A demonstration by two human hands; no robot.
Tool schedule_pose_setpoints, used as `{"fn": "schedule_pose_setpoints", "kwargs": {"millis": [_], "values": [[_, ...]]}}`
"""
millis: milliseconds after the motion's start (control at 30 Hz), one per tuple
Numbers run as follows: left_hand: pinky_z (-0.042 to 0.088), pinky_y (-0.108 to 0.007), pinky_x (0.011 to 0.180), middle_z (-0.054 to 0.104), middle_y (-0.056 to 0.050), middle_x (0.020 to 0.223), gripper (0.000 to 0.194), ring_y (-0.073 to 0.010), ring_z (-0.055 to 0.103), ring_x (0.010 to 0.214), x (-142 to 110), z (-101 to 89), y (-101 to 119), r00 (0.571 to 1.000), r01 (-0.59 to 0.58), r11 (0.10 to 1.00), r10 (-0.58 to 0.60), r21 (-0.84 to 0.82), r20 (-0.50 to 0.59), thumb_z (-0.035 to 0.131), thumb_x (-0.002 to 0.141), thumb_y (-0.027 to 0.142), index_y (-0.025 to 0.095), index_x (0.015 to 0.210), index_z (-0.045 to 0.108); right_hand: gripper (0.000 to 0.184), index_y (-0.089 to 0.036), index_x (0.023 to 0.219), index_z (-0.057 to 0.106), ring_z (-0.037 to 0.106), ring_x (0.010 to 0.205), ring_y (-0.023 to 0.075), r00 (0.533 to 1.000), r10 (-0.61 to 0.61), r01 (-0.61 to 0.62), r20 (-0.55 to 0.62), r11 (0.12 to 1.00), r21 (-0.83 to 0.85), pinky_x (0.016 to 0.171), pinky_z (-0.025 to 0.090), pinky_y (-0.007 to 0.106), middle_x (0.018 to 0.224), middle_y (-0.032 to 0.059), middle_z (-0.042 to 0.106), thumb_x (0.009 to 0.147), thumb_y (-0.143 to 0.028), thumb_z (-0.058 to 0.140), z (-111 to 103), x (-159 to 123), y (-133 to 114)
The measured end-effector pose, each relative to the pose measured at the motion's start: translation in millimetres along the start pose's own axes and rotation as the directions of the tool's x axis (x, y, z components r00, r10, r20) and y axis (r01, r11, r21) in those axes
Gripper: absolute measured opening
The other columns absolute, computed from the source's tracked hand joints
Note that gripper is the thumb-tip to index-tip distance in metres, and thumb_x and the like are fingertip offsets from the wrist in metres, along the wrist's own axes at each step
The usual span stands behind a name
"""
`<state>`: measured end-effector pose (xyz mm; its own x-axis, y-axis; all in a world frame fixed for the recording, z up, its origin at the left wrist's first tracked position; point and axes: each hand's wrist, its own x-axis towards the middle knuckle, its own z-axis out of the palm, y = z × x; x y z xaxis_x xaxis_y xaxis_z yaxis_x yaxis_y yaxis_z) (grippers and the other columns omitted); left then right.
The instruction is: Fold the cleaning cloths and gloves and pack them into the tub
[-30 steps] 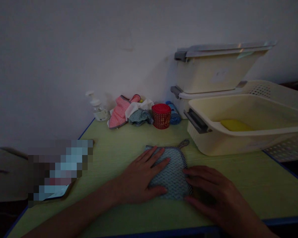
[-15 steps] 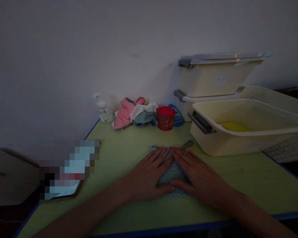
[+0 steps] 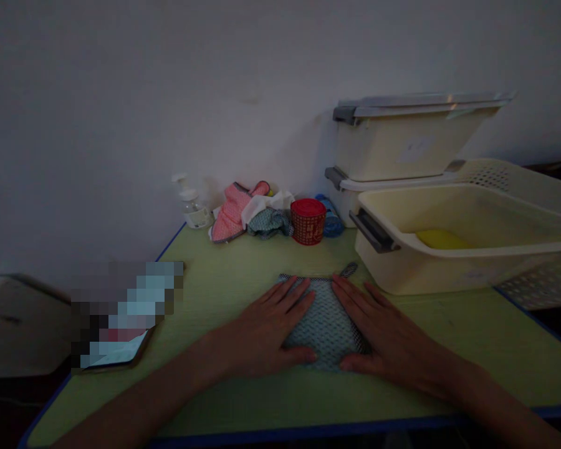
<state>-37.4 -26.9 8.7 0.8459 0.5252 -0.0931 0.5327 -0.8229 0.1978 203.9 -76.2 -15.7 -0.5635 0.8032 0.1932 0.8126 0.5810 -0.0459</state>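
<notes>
A small blue-green checked cloth (image 3: pixel 325 321) with a dark trim and a hanging loop lies flat on the green table (image 3: pixel 243 280). My left hand (image 3: pixel 266 333) rests flat on the cloth's left side, fingers stretched out. My right hand (image 3: pixel 383 337) lies flat on its right side, fingers spread and pointing away from me. The middle strip of the cloth shows between the two hands. Neither hand holds anything.
A cream plastic tub (image 3: pixel 453 246) with a yellow sponge (image 3: pixel 442 239) stands at the right, lidded boxes (image 3: pixel 411 146) stacked behind it. By the wall lie a pink cloth (image 3: pixel 229 212), other rags (image 3: pixel 268 221), a red cup (image 3: pixel 307 221) and a pump bottle (image 3: pixel 191 206). A phone (image 3: pixel 116 349) lies left.
My right hand moved from the cloth's right edge onto its middle beside the left hand, then slid back right, uncovering the centre. The left hand stayed almost still.
</notes>
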Motion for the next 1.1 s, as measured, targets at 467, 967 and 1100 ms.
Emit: {"fn": "schedule_pose_setpoints", "kwargs": {"millis": [467,967,1100], "values": [[0.015,-0.036,0.113,0.012,-0.018,0.149,0.063,-0.0226,0.003,0.138,60.6,10.9,62.0,0.979,-0.117,0.993,0.112,-0.018,-0.170,0.023,0.094,0.042,0.000,0.140,0.017,0.070,-0.009,0.139,0.031,0.032,0.131,0.0278,0.996,-0.044,0.044,-0.080,0.999,-0.003,0.106,0.028,0.047,0.142,0.0177,0.033,0.078,-0.031,0.054,11.3,1.9,0.4],[0.019,-0.037,0.112,0.016,-0.014,0.149,0.057,-0.0224,0.014,0.138,14.5,23.5,19.6,0.980,0.147,0.978,-0.123,0.150,-0.154,0.025,0.094,0.040,0.007,0.141,0.019,0.097,-0.002,0.140,0.025,0.024,0.133,0.0323,0.983,0.097,-0.109,0.154,0.992,0.070,0.106,0.023,0.055,0.144,0.0238,0.024,0.071,-0.065,0.052,-10.9,8.7,-7.0],[0.021,-0.038,0.112,0.018,-0.014,0.149,0.056,-0.0216,0.015,0.138,-1.5,25.4,9.3,0.974,0.170,0.970,-0.139,0.172,-0.180,0.024,0.095,0.039,0.007,0.141,0.020,0.099,0.001,0.139,0.023,0.022,0.134,0.0330,0.971,0.124,-0.140,0.206,0.988,0.064,0.106,0.021,0.055,0.145,0.0239,0.021,0.071,-0.065,0.053,-12.5,9.8,-8.2]]}}
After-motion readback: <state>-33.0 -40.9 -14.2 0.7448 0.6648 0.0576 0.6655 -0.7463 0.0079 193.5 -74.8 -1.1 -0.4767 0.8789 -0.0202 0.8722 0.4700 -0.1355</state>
